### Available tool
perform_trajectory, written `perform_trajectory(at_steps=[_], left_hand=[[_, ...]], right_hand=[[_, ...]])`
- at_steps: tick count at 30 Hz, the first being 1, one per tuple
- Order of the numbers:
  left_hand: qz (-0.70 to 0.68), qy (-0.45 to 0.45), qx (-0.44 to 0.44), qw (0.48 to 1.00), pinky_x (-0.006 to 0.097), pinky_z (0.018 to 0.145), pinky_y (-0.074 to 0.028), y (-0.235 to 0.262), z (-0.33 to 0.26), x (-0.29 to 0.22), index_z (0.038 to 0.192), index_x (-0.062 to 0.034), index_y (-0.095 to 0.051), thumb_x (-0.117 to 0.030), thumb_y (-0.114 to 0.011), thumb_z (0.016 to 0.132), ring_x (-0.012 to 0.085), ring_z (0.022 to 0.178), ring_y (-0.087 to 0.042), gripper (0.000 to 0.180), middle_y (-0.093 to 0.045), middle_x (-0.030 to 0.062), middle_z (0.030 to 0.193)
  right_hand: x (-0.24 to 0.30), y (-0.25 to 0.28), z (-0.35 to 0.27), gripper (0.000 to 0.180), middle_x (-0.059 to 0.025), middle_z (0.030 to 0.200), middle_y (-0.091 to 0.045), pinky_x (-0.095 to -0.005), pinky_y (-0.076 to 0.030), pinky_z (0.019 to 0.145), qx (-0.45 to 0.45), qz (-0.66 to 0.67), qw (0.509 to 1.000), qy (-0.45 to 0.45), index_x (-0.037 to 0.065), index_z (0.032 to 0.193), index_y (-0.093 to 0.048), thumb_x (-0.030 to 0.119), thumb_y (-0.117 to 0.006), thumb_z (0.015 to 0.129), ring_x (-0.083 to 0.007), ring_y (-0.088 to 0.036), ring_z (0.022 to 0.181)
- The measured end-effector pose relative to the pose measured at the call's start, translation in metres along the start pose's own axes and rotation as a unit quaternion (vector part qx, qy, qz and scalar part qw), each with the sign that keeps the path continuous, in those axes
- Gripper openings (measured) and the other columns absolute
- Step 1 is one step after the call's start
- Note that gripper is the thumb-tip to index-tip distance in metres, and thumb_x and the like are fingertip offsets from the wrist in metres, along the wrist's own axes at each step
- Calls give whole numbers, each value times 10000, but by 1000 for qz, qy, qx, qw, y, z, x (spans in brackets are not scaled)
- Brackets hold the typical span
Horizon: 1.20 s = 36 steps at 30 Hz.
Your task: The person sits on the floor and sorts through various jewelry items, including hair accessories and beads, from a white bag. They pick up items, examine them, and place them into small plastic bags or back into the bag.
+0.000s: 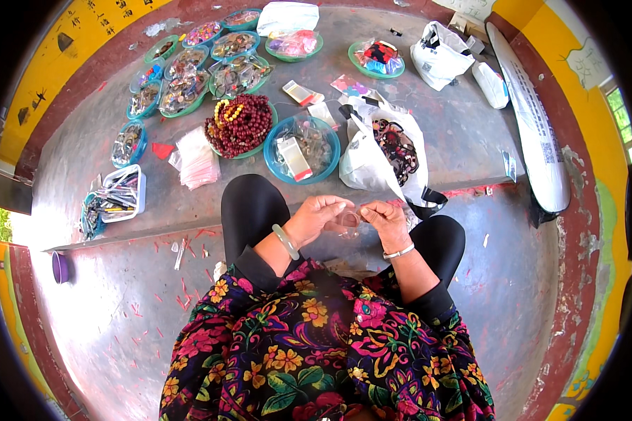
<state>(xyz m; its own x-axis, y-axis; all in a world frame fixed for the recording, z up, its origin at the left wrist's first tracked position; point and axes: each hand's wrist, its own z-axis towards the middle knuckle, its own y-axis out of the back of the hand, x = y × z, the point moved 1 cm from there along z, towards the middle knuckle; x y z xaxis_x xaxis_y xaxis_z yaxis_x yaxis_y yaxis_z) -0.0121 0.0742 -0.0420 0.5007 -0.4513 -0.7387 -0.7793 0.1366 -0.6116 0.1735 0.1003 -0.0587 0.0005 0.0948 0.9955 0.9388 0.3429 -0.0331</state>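
Above my lap, my left hand [319, 219] and my right hand [388, 224] are close together, thumbs and forefingers pinched. Between them is a small see-through piece with thin curved edges [348, 220]; its kind is too faint to make out. My left wrist carries a pale bangle [286, 242], my right a silver bracelet [399, 251]. Just beyond my hands stands a blue basin [272, 164] of clear packets, with a white card with a red end [293, 158] on top. Near my right hand, an open white bag [361, 167] holds dark beaded strings [397, 151].
Dark red bead strings [249, 133] fill a green basin by a stack of clear pink-edged bags [196, 161]. Several basins of small packets [184, 91] cover the far left. At left is a white tray [142, 189] of pens; a long white sack [534, 126] leans at right.
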Motion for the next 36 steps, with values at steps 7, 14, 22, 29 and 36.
perform_trajectory(at_steps=[7,14,22,29,36], left_hand=[[199,-23,-23,979,202,488,-467,11,10,14,897,-9,-611,-184,-600,850,120,730,-633,181,-653,70,831],[197,-12,-10,980,198,469,-460,13,9,11,877,-10,-617,-170,-582,860,120,732,-642,165,-665,77,805],[164,19,9,986,213,486,-488,14,8,3,936,-14,-620,-151,-572,863,129,778,-640,163,-660,70,858],[171,15,-30,985,226,513,-492,14,10,5,942,-13,-623,-140,-577,851,116,748,-625,163,-658,63,843],[232,3,-92,968,214,503,-451,10,7,-4,868,-22,-662,-171,-636,814,76,603,-568,161,-648,35,758]], right_hand=[[4,-7,-2,49,-43,685,-588,-231,-417,583,5,-135,987,91,-7,781,-634,40,-625,785,-86,-526,645],[8,-7,-2,33,-38,657,-570,-239,-382,548,-9,-157,984,78,19,778,-650,42,-628,770,-94,-497,604],[0,0,0,58,-2,693,-573,-212,-393,589,-15,-33,999,10,-9,794,-652,42,-623,788,-62,-497,651],[-2,3,2,68,-2,713,-601,-199,-403,603,-21,-47,999,-7,-7,802,-656,54,-625,797,-56,-510,666],[-1,3,2,74,-7,715,-607,-198,-413,607,-35,-57,998,-5,-12,792,-652,59,-633,794,-59,-525,667]])
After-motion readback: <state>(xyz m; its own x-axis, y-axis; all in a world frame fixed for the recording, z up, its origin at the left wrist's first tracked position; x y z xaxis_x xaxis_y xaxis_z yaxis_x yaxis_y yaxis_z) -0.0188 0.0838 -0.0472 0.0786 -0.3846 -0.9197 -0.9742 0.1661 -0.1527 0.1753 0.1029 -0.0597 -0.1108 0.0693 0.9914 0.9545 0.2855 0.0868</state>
